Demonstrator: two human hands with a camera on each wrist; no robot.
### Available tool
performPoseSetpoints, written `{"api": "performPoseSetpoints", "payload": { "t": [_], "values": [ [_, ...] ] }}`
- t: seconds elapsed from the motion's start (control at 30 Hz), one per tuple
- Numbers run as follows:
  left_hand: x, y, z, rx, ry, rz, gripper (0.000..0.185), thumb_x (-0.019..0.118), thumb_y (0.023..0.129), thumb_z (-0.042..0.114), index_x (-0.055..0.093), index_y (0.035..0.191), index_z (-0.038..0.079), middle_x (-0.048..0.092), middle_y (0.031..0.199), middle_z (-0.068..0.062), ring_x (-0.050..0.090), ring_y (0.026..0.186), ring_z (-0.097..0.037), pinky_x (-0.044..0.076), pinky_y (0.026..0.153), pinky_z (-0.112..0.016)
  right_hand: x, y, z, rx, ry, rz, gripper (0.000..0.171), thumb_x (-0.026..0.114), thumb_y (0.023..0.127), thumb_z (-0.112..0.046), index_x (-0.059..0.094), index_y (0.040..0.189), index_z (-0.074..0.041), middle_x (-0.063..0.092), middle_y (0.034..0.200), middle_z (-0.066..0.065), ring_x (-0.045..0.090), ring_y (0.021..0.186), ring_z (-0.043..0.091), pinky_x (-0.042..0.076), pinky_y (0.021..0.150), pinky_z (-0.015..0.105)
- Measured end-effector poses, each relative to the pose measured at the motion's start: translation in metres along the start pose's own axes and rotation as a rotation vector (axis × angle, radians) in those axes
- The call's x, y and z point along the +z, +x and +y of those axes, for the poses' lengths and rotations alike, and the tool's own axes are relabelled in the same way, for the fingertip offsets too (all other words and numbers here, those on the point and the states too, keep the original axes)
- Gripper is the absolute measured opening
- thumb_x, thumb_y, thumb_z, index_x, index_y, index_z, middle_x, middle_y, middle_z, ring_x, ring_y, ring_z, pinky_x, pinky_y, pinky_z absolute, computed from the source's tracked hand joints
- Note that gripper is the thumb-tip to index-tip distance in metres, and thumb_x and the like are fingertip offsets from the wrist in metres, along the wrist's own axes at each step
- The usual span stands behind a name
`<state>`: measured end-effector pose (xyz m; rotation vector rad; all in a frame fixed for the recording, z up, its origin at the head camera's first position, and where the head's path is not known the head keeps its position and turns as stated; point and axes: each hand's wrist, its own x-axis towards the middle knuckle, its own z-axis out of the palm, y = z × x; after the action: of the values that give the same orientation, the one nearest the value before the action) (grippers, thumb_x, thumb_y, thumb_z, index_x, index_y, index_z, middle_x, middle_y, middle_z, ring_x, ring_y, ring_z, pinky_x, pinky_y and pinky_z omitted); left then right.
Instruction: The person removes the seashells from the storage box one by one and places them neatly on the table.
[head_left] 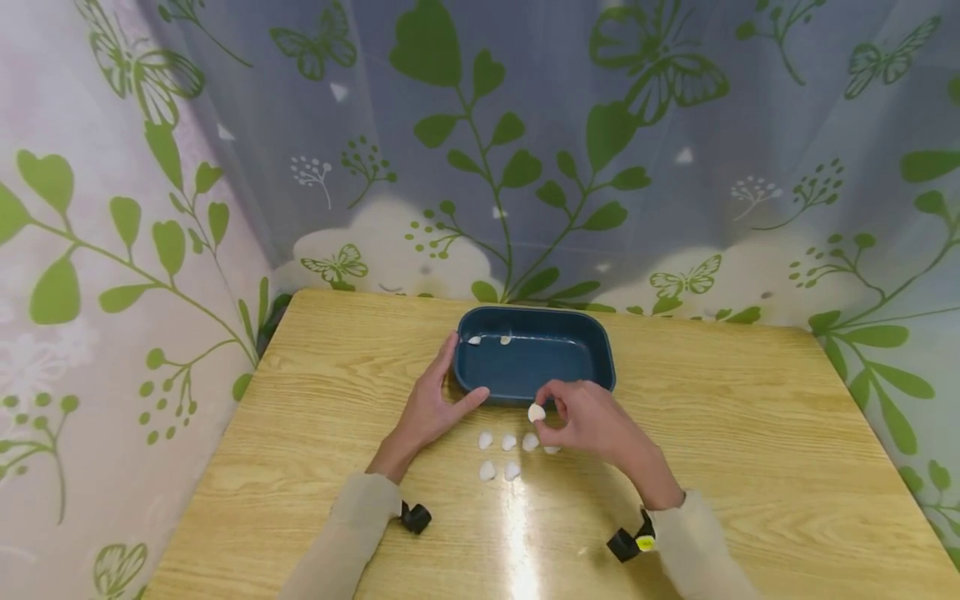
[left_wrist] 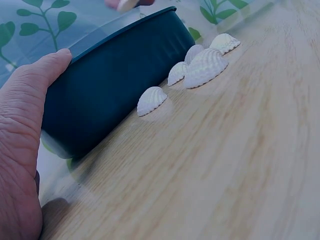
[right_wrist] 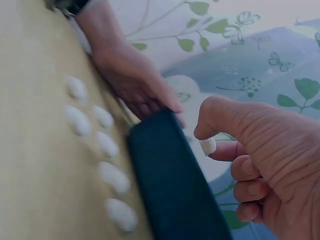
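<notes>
A dark blue rectangular dish (head_left: 534, 398) stands on the table, with two small shells (head_left: 506, 340) inside near its back left. My left hand (head_left: 433, 408) rests against its left end, thumb on the front rim and fingers extended along the side. Between thumb and forefinger, my right hand (head_left: 596, 423) pinches a white seashell (right_wrist: 209, 146) just in front of the dish's front rim, off the table. Several ribbed white shells (left_wrist: 205, 68) lie on the table before the dish in two rows; the right hand partly covers one.
The wood-grain table (head_left: 337, 367) reaches back to a curtain (head_left: 360, 233) printed with green leaves and butterflies. A similar patterned cloth (head_left: 112, 250) hangs along the left side. Each wrist wears a small black camera (head_left: 415, 517).
</notes>
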<state>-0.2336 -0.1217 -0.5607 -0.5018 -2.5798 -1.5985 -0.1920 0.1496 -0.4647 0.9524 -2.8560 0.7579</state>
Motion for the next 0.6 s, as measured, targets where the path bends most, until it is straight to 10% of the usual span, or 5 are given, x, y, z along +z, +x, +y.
{"api": "performPoseSetpoints", "payload": {
  "t": [0.6],
  "values": [
    [0.001, 0.0, -0.001, 0.016, 0.013, 0.013, 0.1, 0.068, 0.084, 0.058, 0.007, 0.158, 0.032, 0.011, 0.164, 0.005, 0.013, 0.147, -0.009, 0.026, 0.116, -0.046, 0.056, -0.047, 0.002, -0.006, -0.046, -0.06, 0.015, 0.073, 0.075, -0.026, 0.068, 0.089, -0.021, 0.052, 0.062, -0.019, 0.039, 0.051, -0.003, 0.039, 0.05, 0.017]
  ]
}}
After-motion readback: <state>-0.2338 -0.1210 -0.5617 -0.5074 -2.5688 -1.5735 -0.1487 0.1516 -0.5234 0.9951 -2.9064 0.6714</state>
